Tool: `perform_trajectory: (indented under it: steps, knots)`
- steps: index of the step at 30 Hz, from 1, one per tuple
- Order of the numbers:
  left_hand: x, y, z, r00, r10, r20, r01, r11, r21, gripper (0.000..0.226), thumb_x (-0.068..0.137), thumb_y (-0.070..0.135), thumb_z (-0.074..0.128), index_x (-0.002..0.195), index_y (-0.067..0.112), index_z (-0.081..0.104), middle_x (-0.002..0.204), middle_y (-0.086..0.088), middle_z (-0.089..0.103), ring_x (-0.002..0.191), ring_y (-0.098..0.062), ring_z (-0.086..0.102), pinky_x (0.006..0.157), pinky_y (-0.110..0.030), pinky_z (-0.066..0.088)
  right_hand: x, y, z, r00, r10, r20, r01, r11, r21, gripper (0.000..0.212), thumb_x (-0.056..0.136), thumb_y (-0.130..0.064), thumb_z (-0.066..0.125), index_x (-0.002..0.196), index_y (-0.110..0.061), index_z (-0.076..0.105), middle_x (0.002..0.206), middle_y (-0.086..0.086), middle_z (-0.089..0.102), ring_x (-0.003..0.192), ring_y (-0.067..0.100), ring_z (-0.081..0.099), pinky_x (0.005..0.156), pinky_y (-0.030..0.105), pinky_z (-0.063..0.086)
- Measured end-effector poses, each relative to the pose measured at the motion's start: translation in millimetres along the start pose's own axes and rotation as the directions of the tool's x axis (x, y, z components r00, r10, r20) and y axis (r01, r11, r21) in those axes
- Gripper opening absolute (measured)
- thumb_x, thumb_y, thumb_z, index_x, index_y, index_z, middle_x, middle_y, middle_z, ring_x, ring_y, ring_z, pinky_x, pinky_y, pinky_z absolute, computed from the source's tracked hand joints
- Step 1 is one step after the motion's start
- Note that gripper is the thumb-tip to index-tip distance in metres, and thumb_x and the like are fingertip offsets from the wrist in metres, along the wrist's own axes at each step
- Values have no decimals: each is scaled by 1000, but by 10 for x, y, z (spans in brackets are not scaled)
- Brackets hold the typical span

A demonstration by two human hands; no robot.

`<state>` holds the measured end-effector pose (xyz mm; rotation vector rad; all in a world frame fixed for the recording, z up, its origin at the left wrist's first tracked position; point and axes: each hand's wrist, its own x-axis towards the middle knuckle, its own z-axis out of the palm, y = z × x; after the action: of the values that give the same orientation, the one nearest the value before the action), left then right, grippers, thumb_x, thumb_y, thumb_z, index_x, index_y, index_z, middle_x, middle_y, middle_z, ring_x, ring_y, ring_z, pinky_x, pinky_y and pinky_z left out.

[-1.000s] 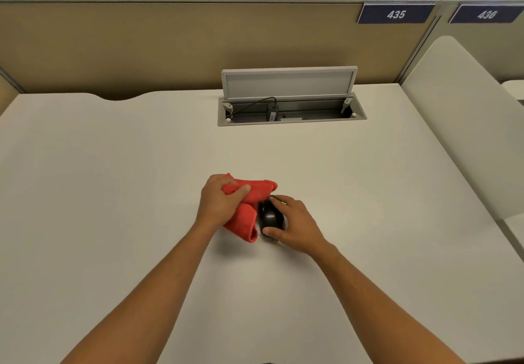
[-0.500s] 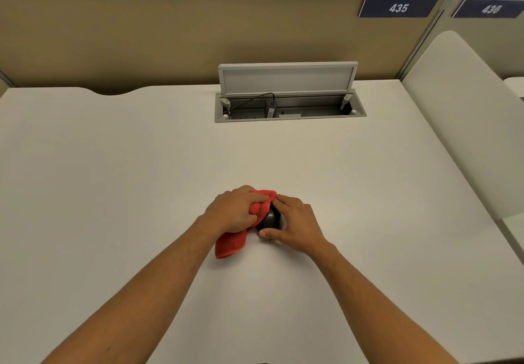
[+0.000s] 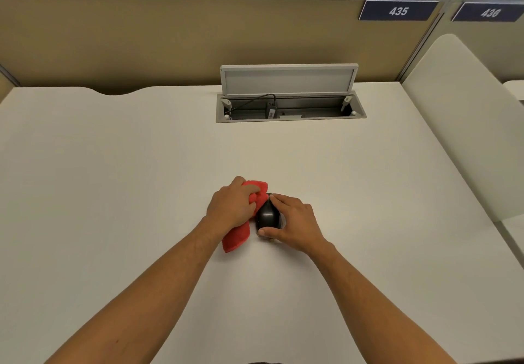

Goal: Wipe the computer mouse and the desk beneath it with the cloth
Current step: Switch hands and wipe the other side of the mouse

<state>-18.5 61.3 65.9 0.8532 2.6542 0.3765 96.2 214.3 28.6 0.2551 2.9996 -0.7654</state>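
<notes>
The red cloth [image 3: 256, 198] is gripped in the left hand [image 3: 232, 208], its fingers curled round a bunched part that is pressed against the left flank of the black computer mouse [image 3: 267, 215]. A loose tail of the cloth is left trailing on the desk [image 3: 141, 179], just beside the mouse on its near-left side. The mouse is steadied by the right hand [image 3: 295, 223]: the thumb is set at its near end and a forefinger is laid along its far right edge, so the hand is clamped lightly round it. The two hands are held close together, with only the mouse and cloth between them.

The mouse itself is found on the desk well short of the open cable tray [image 3: 290, 108], which is set into the far edge beyond it, its lid [image 3: 287, 79] raised and a cable seen inside.

Several slips can be foreseen. If the cloth is pushed hard while the right-hand hold is light, the mouse may be shoved sideways — or tipped. The trailing tail may be dragged under the mouse and snagged. The desk beneath is judged not yet wiped; should the mouse not be lifted or shifted, that patch would be missed.
</notes>
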Motion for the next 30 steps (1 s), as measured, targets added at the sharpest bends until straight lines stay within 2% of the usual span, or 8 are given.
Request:
perform_trajectory:
  steps: [4,8,11,13,17,20,24,30]
  knots:
    - [18,21,5,991,41,125,-49,997,62,40,99,45,44,138,42,49,116,-1,50,83,-19,48,72,-32,41,8,-2,0,1000,2,0,-2,1000,5,92,68,-74,60,145,-28,39,149,-7,44,133,18,39,103,39,28]
    - [62,6,-95,991,-32,133,10,987,161,32,96,48,47,118,35,65,107,-1,52,79,-21,50,68,-34,42,13,6,4,1000,3,3,-3,1000,-18,92,67,-76,59,144,-27,40,148,-6,44,133,19,39,101,38,29]
    - [40,-20,-66,997,-52,52,50,998,43,39,91,37,52,130,38,57,115,-2,52,85,-24,53,71,-33,42,11,5,2,1000,3,2,-3,1000,-1,93,66,-77,58,144,-29,39,148,-8,45,132,19,40,101,38,29]
    - [17,-11,-25,997,-40,65,42,998,-43,48,90,32,52,137,42,50,116,-3,51,86,-23,51,73,-33,41,13,-4,-4,1000,0,2,0,1000,6,93,66,-76,59,144,-30,39,147,-9,45,132,18,40,101,38,28]
    - [-19,7,41,992,0,127,9,997,-77,34,90,31,53,123,37,61,110,-4,52,83,-22,53,69,-31,42,8,-19,-26,1000,2,-4,-2,1000,30,91,65,-75,60,142,-31,41,145,-11,46,131,17,40,97,33,24]
    - [-56,-16,21,988,36,151,-19,994,-108,37,88,29,56,123,38,64,109,-3,56,86,-22,57,68,-30,42,5,-27,-35,1000,-1,-8,2,1000,30,91,65,-77,59,142,-32,41,145,-11,47,132,16,40,97,35,25]
    - [-197,-29,4,983,85,163,-58,985,-165,46,87,29,57,131,43,59,105,1,54,90,-21,57,74,-31,44,-2,-29,-29,1000,1,-10,-1,999,34,96,63,-81,52,143,-30,41,147,-9,46,133,18,40,101,38,28]
    - [-428,-75,73,974,125,190,-87,976,-199,47,89,34,57,135,44,56,115,5,54,102,-17,54,89,-33,46,7,-30,-42,1000,15,6,-15,1000,15,89,68,-69,62,143,-25,43,148,-7,45,132,19,42,103,41,32]
